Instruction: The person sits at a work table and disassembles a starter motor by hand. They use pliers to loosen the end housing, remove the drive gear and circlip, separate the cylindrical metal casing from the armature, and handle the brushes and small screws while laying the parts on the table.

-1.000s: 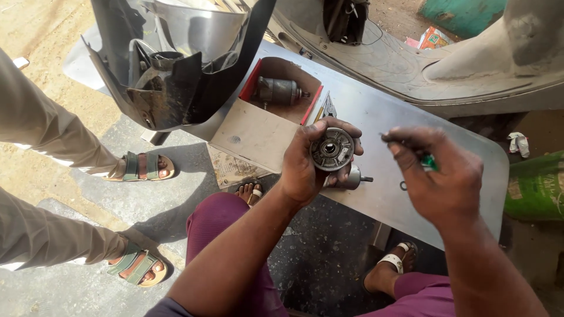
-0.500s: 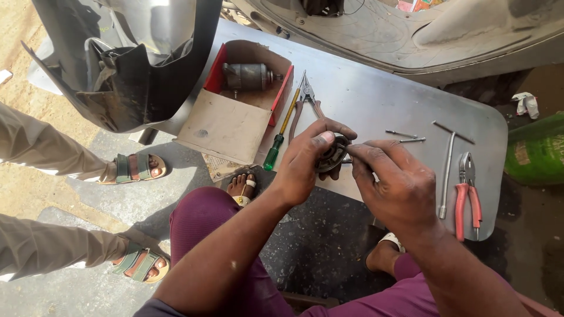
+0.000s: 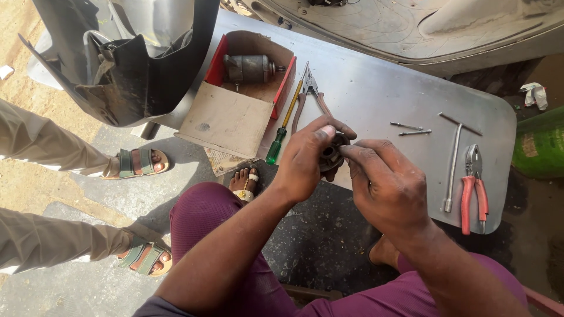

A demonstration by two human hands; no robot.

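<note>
At the centre of the frame the left hand [image 3: 305, 161] is closed around a small dark round motor part [image 3: 330, 157], thumb and fingers wrapped over its rim so that its open face looks toward the right of the frame, toward the other hand. The right hand [image 3: 390, 188] comes in from the lower right with its fingers [image 3: 354, 151] pinched together right at that face, touching the part; whether they hold anything small between them cannot be told. The part sits directly between the two hands, just above the near edge of the grey metal desk [image 3: 376, 88], and its short axis runs roughly left to right across the frame, so the right hand's fingers lie straight along it. On the desk behind lie a green-handled screwdriver [image 3: 282, 129] and pliers [image 3: 311, 94], beside an open cardboard box [image 3: 235, 117] holding a motor [image 3: 249, 67]. To the right lie a T-handled wrench [image 3: 453, 158] and red-handled pliers [image 3: 473, 188].
</note>
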